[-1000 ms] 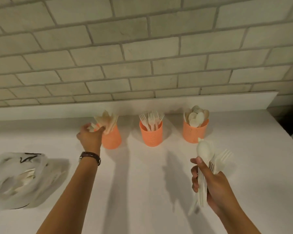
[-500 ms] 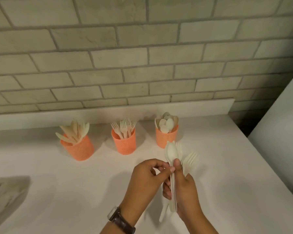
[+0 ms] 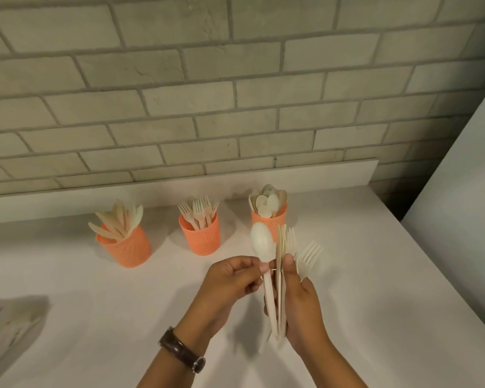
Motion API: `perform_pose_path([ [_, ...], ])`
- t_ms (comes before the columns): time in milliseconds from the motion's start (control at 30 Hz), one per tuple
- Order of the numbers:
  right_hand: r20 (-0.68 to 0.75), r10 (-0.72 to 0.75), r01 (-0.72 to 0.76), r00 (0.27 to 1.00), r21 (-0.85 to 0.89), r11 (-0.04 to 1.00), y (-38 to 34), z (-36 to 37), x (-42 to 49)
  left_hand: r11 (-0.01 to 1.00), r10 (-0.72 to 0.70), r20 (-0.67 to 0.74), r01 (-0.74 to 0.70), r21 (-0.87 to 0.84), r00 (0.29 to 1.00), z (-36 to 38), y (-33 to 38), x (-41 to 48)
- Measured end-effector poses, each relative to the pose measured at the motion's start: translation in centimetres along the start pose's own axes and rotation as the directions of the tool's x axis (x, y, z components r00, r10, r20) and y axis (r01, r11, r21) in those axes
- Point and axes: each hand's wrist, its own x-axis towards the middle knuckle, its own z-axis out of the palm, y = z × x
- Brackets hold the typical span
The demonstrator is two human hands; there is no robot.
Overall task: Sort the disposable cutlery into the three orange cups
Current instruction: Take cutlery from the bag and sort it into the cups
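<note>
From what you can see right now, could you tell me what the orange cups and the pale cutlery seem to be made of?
The perforated orange cups look like matte moulded plastic, given their regular hole pattern. The pale cream cutlery bundle looks thin and dull, possibly wood or bioplastic; that stays open.

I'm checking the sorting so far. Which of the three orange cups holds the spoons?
The rightmost orange cup, nearest the hands: rounded spoon bowls stick out of it. The middle cup shows fork tines, the left cup knife blades.

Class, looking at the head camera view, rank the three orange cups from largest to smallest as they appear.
1. Knife cup, on the left, looks largest.
2. Fork cup, in the middle.
3. Spoon cup, on the right, looks smallest, partly hidden by the held spoon.
The cups may match; nearness to the camera could explain this.
</note>
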Motion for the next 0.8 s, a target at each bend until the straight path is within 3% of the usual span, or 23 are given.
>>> perform_pose_path([
  [167,-0.004,0.019,-0.018,1.0,0.215,0.977,-0.8,-1.1,0.4,0.993,0.024,0.012,-0.023,-0.112,1.0,-0.8,1.4,1.4],
  [300,-0.067,-0.015,0.032,0.998,0.249,0.968,-1.2,-3.4,0.7,0.986,0.166,-0.103,-0.168,-0.012,0.981,-0.9,4.0,5.1],
  [400,-0.12,-0.036,0.066,0.992,0.257,0.964,-1.6,-4.9,0.6,0.959,0.282,-0.235,-0.27,0.08,0.93,0.1,5.0,8.6],
  [533,-0.18,-0.013,0.058,0.984,0.246,0.968,-1.7,-6.6,0.7,0.907,0.404,-0.293,-0.34,0.247,0.866,2.7,5.3,12.6],
  [667,-0.219,0.0,0.051,0.976,0.224,0.973,-1.8,-7.5,0.8,0.725,0.576,-0.288,-0.315,0.613,0.765,4.4,3.7,16.3],
  [800,-0.226,0.012,0.034,0.974,0.201,0.979,-1.7,-7.8,1.0,0.46,0.548,-0.16,-0.136,0.877,0.821,4.5,0.8,18.3],
])
